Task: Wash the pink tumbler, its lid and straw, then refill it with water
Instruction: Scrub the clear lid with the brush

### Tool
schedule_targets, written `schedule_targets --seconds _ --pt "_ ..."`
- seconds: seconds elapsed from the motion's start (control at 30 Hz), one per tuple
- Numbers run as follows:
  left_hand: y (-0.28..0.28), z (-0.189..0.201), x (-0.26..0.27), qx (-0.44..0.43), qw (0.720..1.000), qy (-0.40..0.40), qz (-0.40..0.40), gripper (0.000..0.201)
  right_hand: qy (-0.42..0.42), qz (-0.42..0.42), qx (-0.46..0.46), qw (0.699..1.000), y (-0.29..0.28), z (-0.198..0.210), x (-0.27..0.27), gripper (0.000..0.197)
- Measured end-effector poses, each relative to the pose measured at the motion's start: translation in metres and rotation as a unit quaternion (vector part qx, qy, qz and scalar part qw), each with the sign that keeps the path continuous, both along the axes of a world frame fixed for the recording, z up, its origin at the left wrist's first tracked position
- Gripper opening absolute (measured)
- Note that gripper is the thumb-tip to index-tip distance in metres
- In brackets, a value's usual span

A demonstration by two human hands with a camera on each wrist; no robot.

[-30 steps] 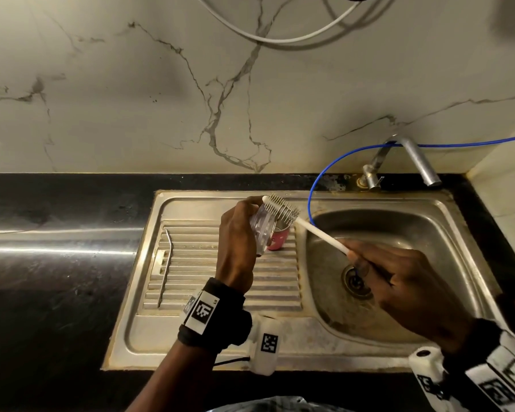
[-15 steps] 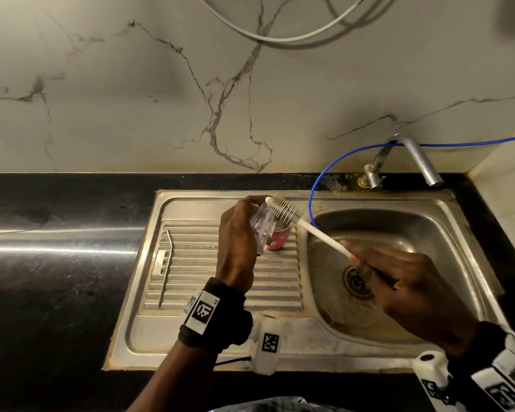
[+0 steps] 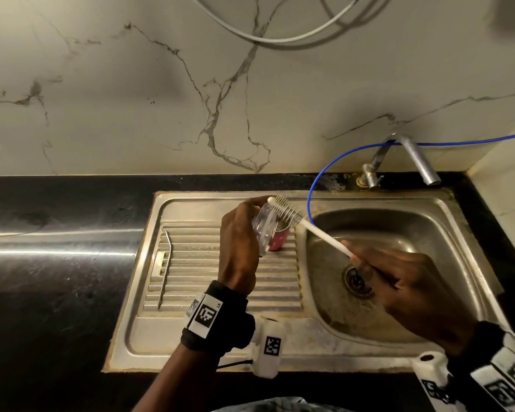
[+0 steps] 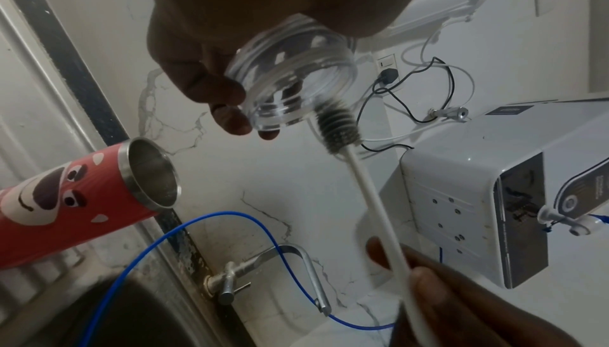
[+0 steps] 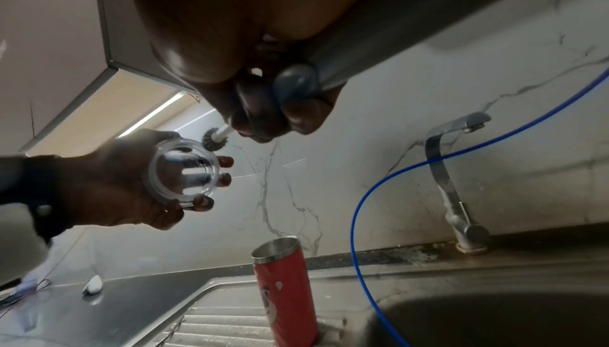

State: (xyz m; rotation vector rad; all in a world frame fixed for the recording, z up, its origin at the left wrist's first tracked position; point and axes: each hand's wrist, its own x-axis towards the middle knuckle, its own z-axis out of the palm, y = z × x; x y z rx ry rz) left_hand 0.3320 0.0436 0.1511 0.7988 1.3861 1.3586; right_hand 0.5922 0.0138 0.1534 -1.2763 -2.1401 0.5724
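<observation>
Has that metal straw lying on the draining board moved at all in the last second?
No. The straw lies at the same spot along the left end of the draining board's ridges in the head view.

One pink tumbler, open-mouthed, on the drainboard. One clear lid. One bent metal straw near the drainboard's left edge. One white bottle brush. One tap at the sink's back edge. One blue hose. One water purifier on the wall. Two hands: left hand, right hand.
</observation>
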Motion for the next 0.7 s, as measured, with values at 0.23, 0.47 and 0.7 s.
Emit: schedule_targets --seconds 0.23,0.47,0.7 --pt "-0.0001 0.0000 0.0003 0.012 1.000 -0.006 -0.010 0.051 0.007 -0.006 0.004 1.000 -0.0020 -0.0019 -0.0028 0.039" --pt "-0.0033 -0.0018 0.0014 0.037 0.999 -0.007 -0.008 0.042 0.005 -0.009 -0.008 1.000 -0.0015 -0.0037 -0.0007 0.042" --pt "-0.0015 -0.0012 -0.0012 -0.028 0.993 -0.110 0.014 0.058 0.002 0.015 0.020 1.000 -0.0089 -0.0039 -0.0062 0.041"
